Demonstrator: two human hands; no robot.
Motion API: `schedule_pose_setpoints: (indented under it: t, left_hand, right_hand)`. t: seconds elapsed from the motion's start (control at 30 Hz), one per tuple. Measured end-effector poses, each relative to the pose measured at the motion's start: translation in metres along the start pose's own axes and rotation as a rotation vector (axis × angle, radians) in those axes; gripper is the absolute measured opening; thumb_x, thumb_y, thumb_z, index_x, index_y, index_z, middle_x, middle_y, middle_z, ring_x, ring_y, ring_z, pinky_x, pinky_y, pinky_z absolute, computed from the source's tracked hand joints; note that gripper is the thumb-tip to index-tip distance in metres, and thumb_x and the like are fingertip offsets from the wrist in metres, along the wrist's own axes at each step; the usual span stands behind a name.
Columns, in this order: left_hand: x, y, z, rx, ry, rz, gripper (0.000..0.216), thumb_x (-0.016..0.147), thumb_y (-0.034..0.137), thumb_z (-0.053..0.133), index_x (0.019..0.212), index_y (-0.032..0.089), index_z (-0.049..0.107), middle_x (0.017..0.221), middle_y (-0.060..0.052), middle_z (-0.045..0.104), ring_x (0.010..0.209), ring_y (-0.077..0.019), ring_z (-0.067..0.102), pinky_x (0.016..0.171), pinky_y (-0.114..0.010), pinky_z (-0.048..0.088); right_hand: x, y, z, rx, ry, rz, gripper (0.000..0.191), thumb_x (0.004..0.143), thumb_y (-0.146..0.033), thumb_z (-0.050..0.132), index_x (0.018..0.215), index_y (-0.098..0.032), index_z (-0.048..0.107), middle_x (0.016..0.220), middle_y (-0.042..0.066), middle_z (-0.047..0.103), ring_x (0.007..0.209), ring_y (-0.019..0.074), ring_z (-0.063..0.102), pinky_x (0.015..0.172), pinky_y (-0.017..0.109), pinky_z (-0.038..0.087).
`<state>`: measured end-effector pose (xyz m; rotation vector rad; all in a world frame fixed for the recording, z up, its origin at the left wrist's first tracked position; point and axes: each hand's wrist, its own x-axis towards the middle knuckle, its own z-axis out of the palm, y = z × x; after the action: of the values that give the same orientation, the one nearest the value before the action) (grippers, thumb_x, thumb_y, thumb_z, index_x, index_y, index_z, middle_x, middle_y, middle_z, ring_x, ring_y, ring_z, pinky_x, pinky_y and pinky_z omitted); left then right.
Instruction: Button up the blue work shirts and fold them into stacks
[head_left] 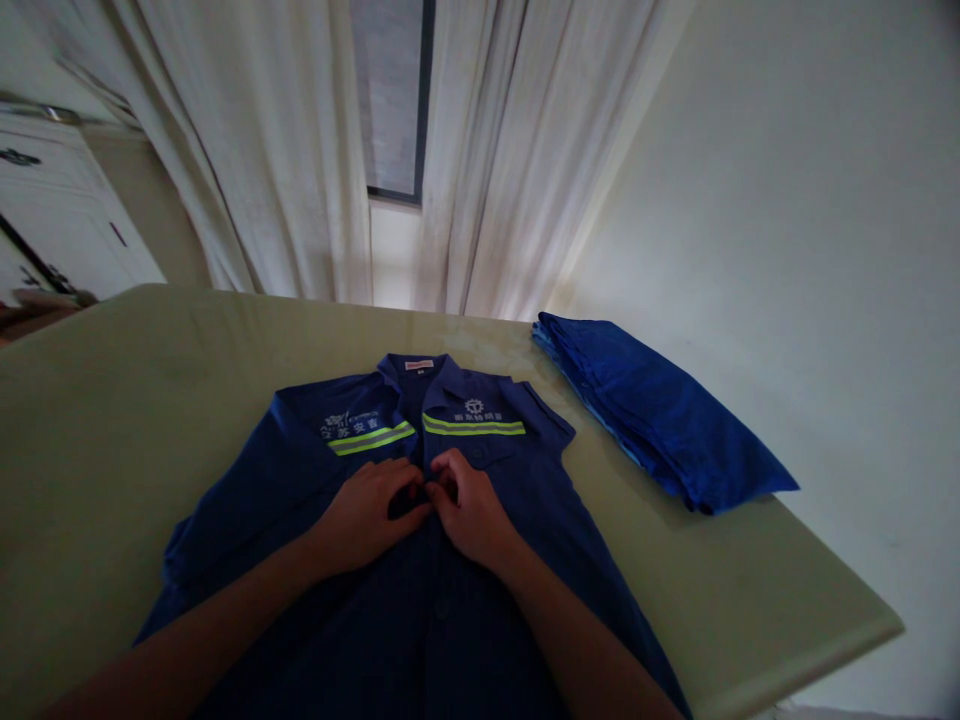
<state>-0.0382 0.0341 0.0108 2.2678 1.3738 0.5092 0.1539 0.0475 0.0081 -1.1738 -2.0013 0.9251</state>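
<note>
A dark blue work shirt (480, 540) lies face up, collar away from me, with yellow-green and grey reflective stripes across the chest and white printing above them. My left hand (379, 505) pinches the front edge of the shirt just below the stripes, thumb against fingers. Close beside it, my right hand (469, 505) pinches the opposite front edge, fingers curled. The fingertips nearly meet at the middle of the front; any button between them is hidden. Above my hands the shirt front is parted below the collar. One sleeve spreads out to the left; the right one is mostly tucked out of sight.
The shirt rests on a pale green table (247, 340). Folded blue garments (667, 410) lie at the table's right edge by the white wall (810, 250). Light curtains (277, 150) hang behind, around a narrow window (390, 90). A white cabinet (67, 200) stands at far left.
</note>
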Motion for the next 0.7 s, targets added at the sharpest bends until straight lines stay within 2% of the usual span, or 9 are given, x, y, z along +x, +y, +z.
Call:
schedule_pose_setpoints:
  t: [0.23, 0.37, 0.47, 0.53, 0.7]
  left_hand:
    - [0.002, -0.001, 0.000, 0.040, 0.001, 0.012, 0.006, 0.084, 0.026, 0.059, 0.085, 0.020, 0.057, 0.086, -0.002, 0.062, 0.082, -0.0216, 0.057, 0.075, -0.035, 0.033]
    - [0.002, 0.000, 0.001, 0.047, -0.011, 0.025, 0.007, 0.085, 0.027, 0.058, 0.083, 0.021, 0.055, 0.083, -0.001, 0.061, 0.080, -0.0211, 0.055, 0.074, -0.035, 0.032]
    - [0.001, 0.001, 0.001, 0.051, -0.004, 0.023, 0.008, 0.086, 0.027, 0.058, 0.084, 0.021, 0.055, 0.084, -0.001, 0.061, 0.080, -0.0212, 0.055, 0.074, -0.035, 0.031]
    - [0.001, 0.000, 0.001, 0.045, 0.007, 0.017, 0.008, 0.086, 0.026, 0.060, 0.085, 0.021, 0.055, 0.086, -0.001, 0.061, 0.081, -0.0213, 0.055, 0.074, -0.035, 0.032]
    - [0.002, -0.006, 0.001, -0.063, -0.007, 0.007, 0.012, 0.093, 0.032, 0.059, 0.088, 0.021, 0.058, 0.088, 0.000, 0.064, 0.081, -0.0196, 0.057, 0.075, -0.034, 0.033]
  right_hand:
    - [-0.002, -0.003, 0.000, -0.039, -0.015, 0.039, 0.019, 0.087, -0.016, 0.066, 0.104, -0.022, 0.060, 0.075, -0.004, 0.064, 0.067, 0.0129, 0.061, 0.062, 0.023, 0.040]
    - [-0.005, -0.009, -0.001, -0.214, 0.002, 0.128, 0.008, 0.089, -0.026, 0.069, 0.092, -0.022, 0.063, 0.073, -0.002, 0.067, 0.065, 0.0133, 0.062, 0.061, 0.024, 0.036]
    - [-0.005, -0.015, -0.004, -0.361, -0.049, 0.168, 0.027, 0.095, -0.040, 0.065, 0.076, -0.020, 0.063, 0.068, 0.000, 0.066, 0.061, 0.0136, 0.058, 0.060, 0.027, 0.030]
    - [-0.005, -0.016, -0.007, -0.373, -0.095, 0.152, 0.039, 0.097, -0.047, 0.062, 0.070, -0.019, 0.062, 0.064, 0.000, 0.063, 0.059, 0.0128, 0.054, 0.059, 0.028, 0.027]
    - [-0.002, -0.009, -0.019, -0.157, -0.226, 0.111, 0.043, 0.091, -0.053, 0.071, 0.070, -0.018, 0.059, 0.061, -0.005, 0.054, 0.059, 0.0097, 0.048, 0.055, 0.025, 0.026]
